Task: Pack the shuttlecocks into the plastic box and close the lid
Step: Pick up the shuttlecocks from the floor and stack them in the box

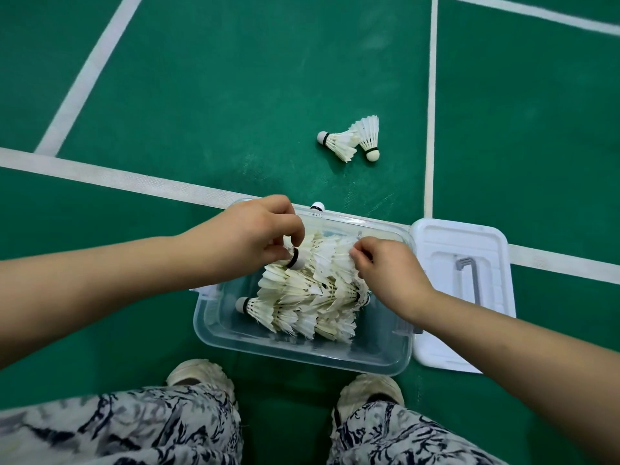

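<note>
The left hand [250, 234] pinches the cork of a shuttlecock [297, 258] atop the stacked rows in the plastic box [235, 333]; the right hand [385, 266] grips feathers opposite. Two loose shuttlecocks [352, 139] lie apart on the floor (lid [432, 350] waits beside). Pressing hard could crush feathers, or overfilling could block the lid.

You stand on a green court floor [218, 105] crossed by white lines [134, 182]. Directly on it sit the clear plastic box [302, 350], the white lid [466, 297] touching its right side, and two loose shuttlecocks [352, 139] lying together beyond the box.
</note>
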A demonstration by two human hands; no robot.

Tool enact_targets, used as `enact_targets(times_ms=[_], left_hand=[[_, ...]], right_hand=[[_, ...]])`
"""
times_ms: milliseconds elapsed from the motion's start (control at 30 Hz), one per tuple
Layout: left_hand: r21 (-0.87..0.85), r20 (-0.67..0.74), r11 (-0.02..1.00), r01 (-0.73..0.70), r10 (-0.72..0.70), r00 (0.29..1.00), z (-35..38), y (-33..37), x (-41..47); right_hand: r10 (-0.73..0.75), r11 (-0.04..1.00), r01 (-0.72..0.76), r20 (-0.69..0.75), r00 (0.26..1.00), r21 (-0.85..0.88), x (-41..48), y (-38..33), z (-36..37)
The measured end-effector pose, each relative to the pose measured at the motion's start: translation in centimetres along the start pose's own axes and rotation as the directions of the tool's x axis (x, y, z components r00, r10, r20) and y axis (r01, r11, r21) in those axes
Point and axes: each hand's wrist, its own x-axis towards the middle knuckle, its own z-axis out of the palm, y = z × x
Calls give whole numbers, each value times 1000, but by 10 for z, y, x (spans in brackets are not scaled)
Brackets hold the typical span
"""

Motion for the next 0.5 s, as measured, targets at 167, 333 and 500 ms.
enact_targets(times_ms=[167,333,500], left_hand=[[-2,10,1000,-20,20,1000,2,-1,-1],[9,2,1000,-19,19,1000,2,-2,-1],[-6,-46,1000,-6,5,999,-6,-6,1]], right_hand=[[-76,963,79,20,997,-258,6,2,-2],[-81,939,97,64,995,-329,8,2,-4],[-168,954,161,-6,986,-254,0,-16,-26]])
